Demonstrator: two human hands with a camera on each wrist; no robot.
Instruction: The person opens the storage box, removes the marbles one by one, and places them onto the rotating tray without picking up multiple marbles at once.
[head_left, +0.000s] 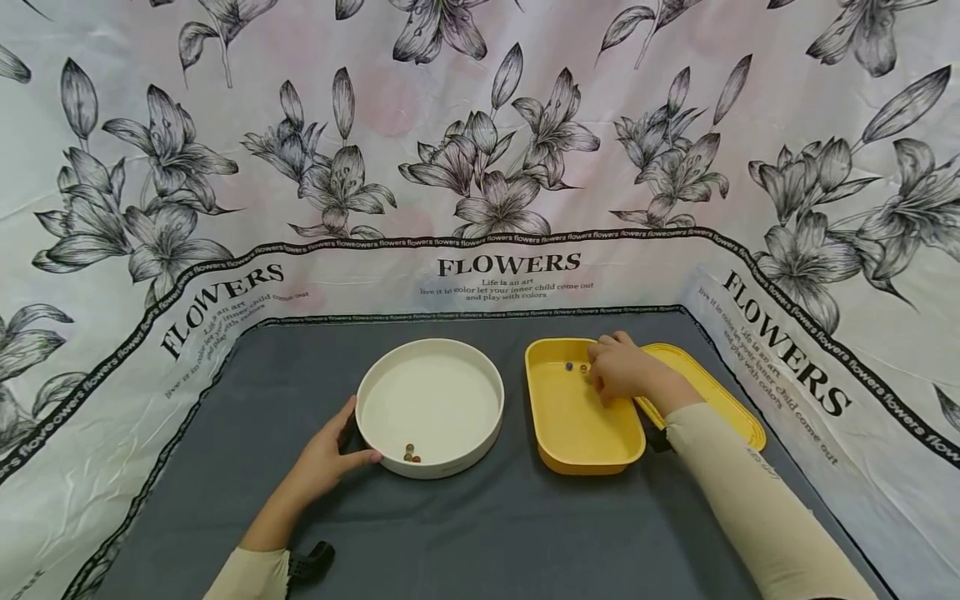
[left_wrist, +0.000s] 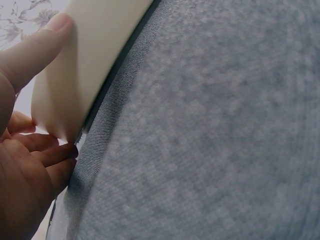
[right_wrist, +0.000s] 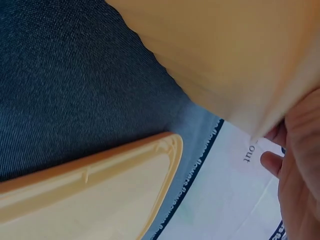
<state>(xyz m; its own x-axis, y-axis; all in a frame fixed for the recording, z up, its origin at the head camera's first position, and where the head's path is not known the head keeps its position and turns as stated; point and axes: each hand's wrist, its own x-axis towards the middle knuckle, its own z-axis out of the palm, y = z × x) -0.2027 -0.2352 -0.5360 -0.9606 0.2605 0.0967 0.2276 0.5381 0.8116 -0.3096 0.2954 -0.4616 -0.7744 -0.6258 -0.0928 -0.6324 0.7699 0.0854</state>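
Observation:
A round white dish (head_left: 431,400) holds a few small beads (head_left: 411,454) near its front edge. My left hand (head_left: 330,454) touches the dish's left side, thumb and fingers spread along the outer wall; the left wrist view shows the fingertips (left_wrist: 67,150) at its lower edge. To the right stands a yellow rectangular container (head_left: 585,429). My right hand (head_left: 622,371) reaches over its right rim with fingers bent down inside, beside a blue bead (head_left: 569,367) and a brownish bead (head_left: 584,368). Whether those fingertips hold anything is hidden.
A yellow lid (head_left: 708,392) lies to the right of the container, partly behind the right forearm. Dark grey cloth (head_left: 465,533) covers the table. A white flower-printed sheet (head_left: 510,283) rises behind and along both sides.

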